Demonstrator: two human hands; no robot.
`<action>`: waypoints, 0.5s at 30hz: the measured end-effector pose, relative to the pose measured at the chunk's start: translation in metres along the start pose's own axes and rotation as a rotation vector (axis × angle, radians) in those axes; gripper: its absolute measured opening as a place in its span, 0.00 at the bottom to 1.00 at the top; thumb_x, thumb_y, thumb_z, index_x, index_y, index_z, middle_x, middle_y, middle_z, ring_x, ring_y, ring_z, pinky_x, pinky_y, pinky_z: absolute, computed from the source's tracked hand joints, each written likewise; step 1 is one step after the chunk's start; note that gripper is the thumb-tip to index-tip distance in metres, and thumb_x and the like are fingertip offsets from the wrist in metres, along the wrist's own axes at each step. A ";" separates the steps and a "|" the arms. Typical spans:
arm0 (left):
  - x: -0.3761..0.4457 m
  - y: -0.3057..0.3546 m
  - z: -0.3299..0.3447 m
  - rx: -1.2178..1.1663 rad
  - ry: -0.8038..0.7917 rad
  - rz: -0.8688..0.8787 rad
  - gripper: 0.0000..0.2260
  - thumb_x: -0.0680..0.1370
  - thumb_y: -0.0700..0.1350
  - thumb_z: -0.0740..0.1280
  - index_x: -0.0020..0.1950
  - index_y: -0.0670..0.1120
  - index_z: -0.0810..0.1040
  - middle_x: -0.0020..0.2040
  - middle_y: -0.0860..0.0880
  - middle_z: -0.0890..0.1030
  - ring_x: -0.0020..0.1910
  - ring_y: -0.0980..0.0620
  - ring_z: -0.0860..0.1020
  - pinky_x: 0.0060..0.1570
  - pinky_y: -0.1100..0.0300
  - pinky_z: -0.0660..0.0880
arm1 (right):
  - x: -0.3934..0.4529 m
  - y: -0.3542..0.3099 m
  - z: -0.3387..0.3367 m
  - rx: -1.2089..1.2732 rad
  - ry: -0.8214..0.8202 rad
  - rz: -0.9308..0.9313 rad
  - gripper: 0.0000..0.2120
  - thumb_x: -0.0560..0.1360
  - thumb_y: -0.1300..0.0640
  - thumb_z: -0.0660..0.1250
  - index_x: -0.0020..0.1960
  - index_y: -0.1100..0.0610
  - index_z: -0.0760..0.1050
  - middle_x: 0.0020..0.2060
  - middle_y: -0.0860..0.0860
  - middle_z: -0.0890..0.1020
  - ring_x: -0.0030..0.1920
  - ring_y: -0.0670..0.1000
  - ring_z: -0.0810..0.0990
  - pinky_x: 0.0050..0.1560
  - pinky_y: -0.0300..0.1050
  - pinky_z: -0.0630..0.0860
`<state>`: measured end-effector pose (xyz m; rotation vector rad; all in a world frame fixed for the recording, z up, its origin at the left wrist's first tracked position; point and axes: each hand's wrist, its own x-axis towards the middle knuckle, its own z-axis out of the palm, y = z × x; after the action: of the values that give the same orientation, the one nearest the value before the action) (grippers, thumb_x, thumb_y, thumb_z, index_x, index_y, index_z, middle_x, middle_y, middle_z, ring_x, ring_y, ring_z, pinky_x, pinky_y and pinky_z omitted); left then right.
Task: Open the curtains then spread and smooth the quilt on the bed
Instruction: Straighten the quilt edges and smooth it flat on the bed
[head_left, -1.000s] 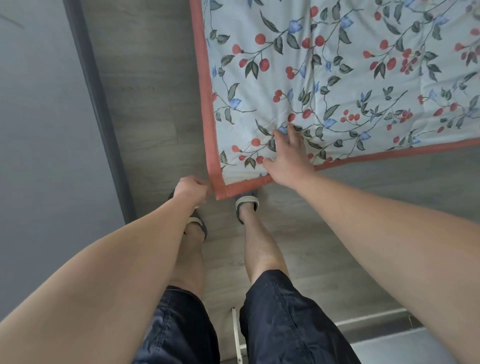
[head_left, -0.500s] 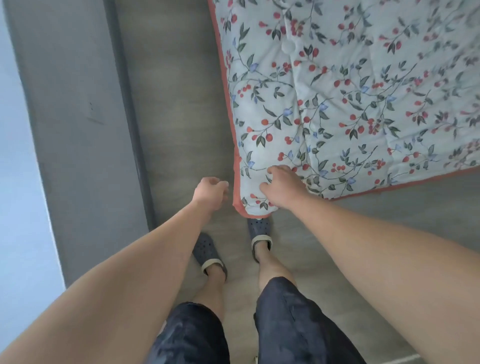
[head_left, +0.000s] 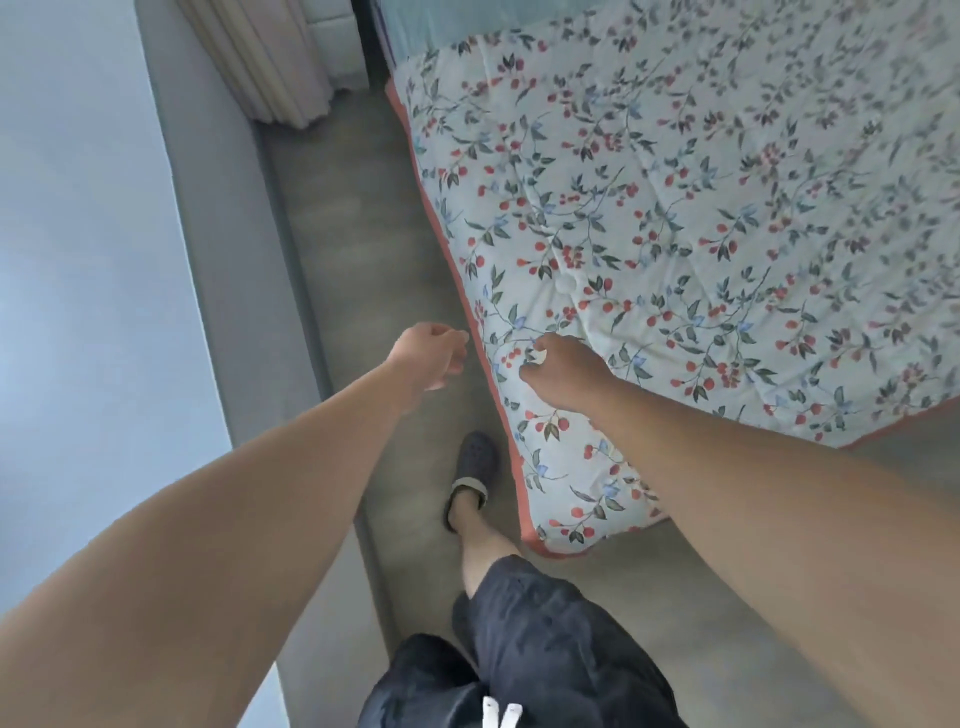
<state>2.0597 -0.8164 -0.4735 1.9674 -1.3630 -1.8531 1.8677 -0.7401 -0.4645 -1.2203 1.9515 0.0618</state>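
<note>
— Quilt (head_left: 675, 218)?
— Fills the frame's right; right hand (head_left: 563, 371) pinches its fabric at centre.
— Left hand (head_left: 431, 356)?
— Loosely curled, holding nothing, just beside the orange edge.

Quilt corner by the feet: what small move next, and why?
Probably pinch the quilt at its coral side border with the left hand, which hangs beside that border holding nothing, and tug outward while the right hand grips the fabric; the near corner looks bunched.
</note>
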 end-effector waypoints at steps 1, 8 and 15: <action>0.016 0.020 -0.012 0.026 0.003 -0.007 0.06 0.83 0.49 0.66 0.47 0.51 0.78 0.55 0.45 0.86 0.52 0.46 0.85 0.41 0.58 0.77 | 0.020 -0.014 -0.014 0.005 -0.010 0.008 0.26 0.82 0.50 0.63 0.76 0.61 0.69 0.66 0.58 0.79 0.60 0.59 0.82 0.50 0.45 0.73; 0.078 0.122 -0.086 0.109 -0.049 -0.076 0.12 0.83 0.51 0.67 0.64 0.47 0.79 0.57 0.47 0.85 0.54 0.47 0.84 0.48 0.58 0.77 | 0.110 -0.079 -0.098 0.059 -0.053 0.049 0.30 0.81 0.49 0.62 0.80 0.59 0.65 0.61 0.57 0.82 0.54 0.56 0.83 0.46 0.45 0.73; 0.135 0.228 -0.179 0.063 -0.006 0.001 0.13 0.84 0.48 0.65 0.64 0.43 0.79 0.62 0.42 0.84 0.61 0.42 0.84 0.60 0.46 0.80 | 0.177 -0.161 -0.190 0.029 -0.044 0.052 0.30 0.83 0.47 0.62 0.81 0.59 0.64 0.66 0.57 0.81 0.62 0.58 0.82 0.55 0.46 0.76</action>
<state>2.0734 -1.1242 -0.3877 1.9920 -1.4408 -1.8389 1.8410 -1.0363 -0.3961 -1.1397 1.9394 0.0865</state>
